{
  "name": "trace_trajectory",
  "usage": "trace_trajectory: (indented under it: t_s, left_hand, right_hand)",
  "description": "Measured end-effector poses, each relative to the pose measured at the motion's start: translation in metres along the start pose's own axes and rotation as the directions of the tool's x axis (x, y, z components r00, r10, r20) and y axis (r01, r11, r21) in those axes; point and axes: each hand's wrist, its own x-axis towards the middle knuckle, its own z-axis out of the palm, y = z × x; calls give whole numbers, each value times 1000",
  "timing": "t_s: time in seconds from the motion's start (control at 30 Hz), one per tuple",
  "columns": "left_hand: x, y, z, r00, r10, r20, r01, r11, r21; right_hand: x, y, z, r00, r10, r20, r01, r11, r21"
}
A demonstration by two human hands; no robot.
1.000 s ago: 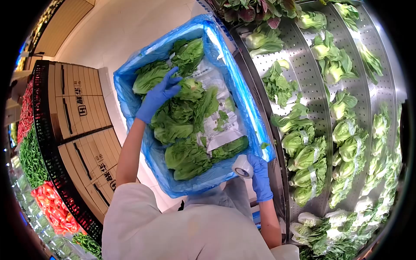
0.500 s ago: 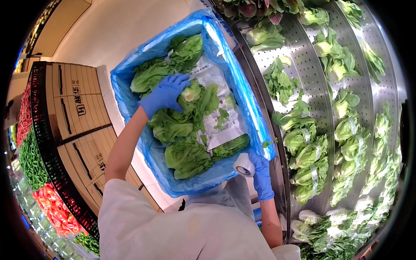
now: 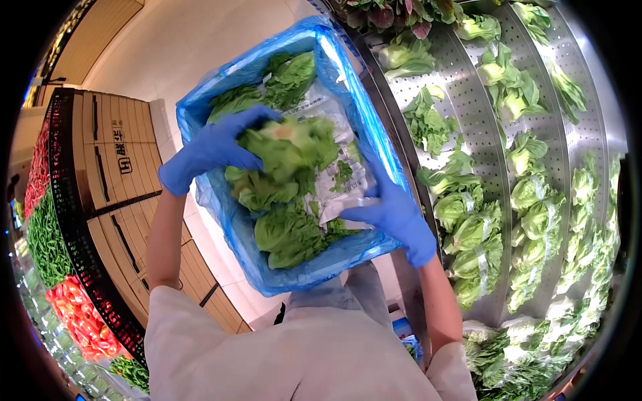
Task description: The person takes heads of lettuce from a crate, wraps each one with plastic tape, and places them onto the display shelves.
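Observation:
My left hand (image 3: pixel 224 144), in a blue glove, is closed around a head of leafy lettuce (image 3: pixel 294 148). The lettuce is blurred by motion, its pale cut base facing up. My right hand (image 3: pixel 394 217), gloved too, is over the near right corner of the crate, thumb pointing left. Between its thumb and fingers shows the pale edge of a tape roll (image 3: pixel 361 202), mostly hidden. Both hands are above a crate lined with blue plastic (image 3: pixel 234 250). In it lie more lettuce heads (image 3: pixel 291 234) and white printed paper (image 3: pixel 334 190).
On the right, a perforated metal shelf (image 3: pixel 461 87) carries leafy greens and taped lettuce bundles (image 3: pixel 478 257). On the left are stacked cartons (image 3: pixel 127 194), a black display edge (image 3: pixel 70 214), red peppers (image 3: pixel 80 321) and green peppers (image 3: pixel 50 237). Pale floor tiles (image 3: pixel 180 47) lie beyond.
My left hand has closed on the lettuce head and lifted it, tilting it. My right hand has moved from the crate's near rim up over its inside, and the tape roll has become mostly hidden.

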Motion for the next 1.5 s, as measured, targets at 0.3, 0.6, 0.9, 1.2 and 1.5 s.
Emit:
trace_trajectory:
  t_s: [0.3, 0.6, 0.9, 1.2, 1.5]
  left_hand:
    - [7, 33, 86, 950, 25, 312, 150, 838, -524]
    - [6, 8, 164, 989, -149, -21, 84, 660, -747]
    - [27, -71, 149, 686, 233, -689, 378, 695, 612]
    - [-18, -11, 106, 948, 229, -220, -188, 963, 194]
    - [-15, 16, 164, 970, -68, 232, 213, 695, -686]
  right_hand:
    - [-4, 53, 29, 924, 11, 383, -220, 832, 509]
    - [-29, 90, 55, 996, -2, 84, -27, 940, 340]
    - [-30, 138, 65, 973, 180, -141, -156, 974, 162]
    - [-62, 114, 38, 975, 220, 24, -168, 666, 727]
    - [-74, 75, 17, 966, 250, 62, -137, 297, 945]
